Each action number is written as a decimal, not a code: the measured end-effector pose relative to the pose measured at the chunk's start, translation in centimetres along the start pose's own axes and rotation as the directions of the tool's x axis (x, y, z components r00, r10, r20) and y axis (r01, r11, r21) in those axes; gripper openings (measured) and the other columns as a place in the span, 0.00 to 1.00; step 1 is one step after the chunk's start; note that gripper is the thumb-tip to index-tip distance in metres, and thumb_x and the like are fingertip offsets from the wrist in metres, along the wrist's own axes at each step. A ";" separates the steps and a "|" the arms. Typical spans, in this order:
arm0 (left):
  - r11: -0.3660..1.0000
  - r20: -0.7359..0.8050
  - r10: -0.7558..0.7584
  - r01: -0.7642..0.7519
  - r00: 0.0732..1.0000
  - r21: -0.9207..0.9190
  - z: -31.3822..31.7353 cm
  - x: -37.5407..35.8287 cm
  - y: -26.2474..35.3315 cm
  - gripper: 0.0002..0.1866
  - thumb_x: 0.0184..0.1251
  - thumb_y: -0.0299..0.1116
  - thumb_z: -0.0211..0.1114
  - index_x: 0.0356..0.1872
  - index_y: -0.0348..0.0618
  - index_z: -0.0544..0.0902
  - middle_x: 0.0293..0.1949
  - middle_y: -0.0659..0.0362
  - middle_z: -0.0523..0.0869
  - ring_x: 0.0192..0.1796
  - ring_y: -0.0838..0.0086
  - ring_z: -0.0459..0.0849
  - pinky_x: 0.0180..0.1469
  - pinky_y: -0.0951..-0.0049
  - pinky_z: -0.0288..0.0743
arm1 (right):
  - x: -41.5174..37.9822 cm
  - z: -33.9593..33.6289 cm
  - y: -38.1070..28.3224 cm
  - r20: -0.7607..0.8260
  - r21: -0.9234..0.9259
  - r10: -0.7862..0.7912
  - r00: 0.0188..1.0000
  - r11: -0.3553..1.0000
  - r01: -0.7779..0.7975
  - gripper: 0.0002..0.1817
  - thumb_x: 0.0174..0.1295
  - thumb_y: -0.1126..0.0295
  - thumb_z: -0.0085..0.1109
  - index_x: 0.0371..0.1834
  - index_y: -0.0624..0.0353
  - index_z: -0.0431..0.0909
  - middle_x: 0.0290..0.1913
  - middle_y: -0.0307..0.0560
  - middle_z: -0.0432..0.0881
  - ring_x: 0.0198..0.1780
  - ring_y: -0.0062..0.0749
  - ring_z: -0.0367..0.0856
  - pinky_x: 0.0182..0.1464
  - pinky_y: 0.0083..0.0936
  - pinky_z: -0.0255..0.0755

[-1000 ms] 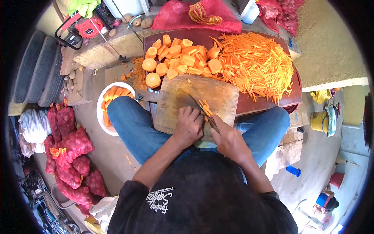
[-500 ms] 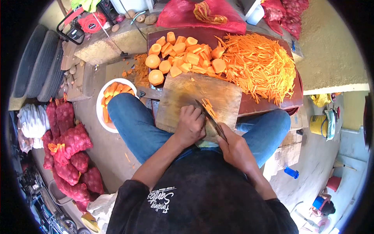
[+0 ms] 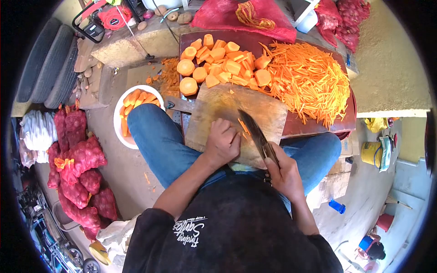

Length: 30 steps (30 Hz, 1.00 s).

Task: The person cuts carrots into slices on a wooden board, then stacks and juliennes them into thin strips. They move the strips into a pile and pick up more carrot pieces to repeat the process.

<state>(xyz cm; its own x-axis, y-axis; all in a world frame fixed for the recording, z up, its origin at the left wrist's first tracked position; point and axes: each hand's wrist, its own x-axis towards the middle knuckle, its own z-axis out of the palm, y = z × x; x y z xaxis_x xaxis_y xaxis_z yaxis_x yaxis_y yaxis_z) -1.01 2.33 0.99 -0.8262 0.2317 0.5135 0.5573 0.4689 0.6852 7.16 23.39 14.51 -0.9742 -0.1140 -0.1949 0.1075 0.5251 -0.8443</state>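
Note:
A wooden cutting board (image 3: 268, 111) lies over my lap against a dark red table (image 3: 300, 129). My right hand (image 3: 286, 172) grips the handle of a knife (image 3: 256, 134), its dark blade slanting up and left over the board. A few cut carrot sticks (image 3: 244, 127) lie along the blade's left side. On the board's left part rests my left hand (image 3: 223, 142), fingers curled in; whatever is under them is hidden. Beyond the board, thick carrot chunks (image 3: 217, 58) sit at left and a big heap of carrot strips (image 3: 309, 82) at right.
A white basin (image 3: 117, 120) of carrot pieces stands beside my left knee. Red mesh sacks (image 3: 86, 152) are piled on the floor at left, below several tires (image 3: 45, 68). A red mesh bag (image 3: 218, 16) lies behind the table. Another person (image 3: 373, 248) is at far lower right.
The knife has moved right, away from my left hand's knuckles, and its blade now shows more of its side. My left hand stays curled on the board. The whole view has shifted slightly.

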 end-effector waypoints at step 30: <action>0.980 0.024 0.196 -0.197 0.980 0.039 0.2 10.9 1.9 0.10 0.62 0.34 0.85 0.39 0.43 0.93 0.39 0.55 0.86 0.45 0.56 0.85 0.50 0.54 0.74 | 4.5 -8.7 6.7 -0.105 -0.717 -0.455 0.884 0.651 0.250 0.31 0.66 0.77 0.74 0.75 0.61 0.83 0.47 0.57 0.90 0.49 0.57 0.91 0.52 0.46 0.87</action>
<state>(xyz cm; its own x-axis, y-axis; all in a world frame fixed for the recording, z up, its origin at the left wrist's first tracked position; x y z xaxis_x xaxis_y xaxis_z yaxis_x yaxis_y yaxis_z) -8.96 5.95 7.79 -0.7029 0.3393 0.6251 0.7052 0.4474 0.5501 1.77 33.74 12.34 -0.9310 -0.2514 0.2646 -0.3161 0.9179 -0.2400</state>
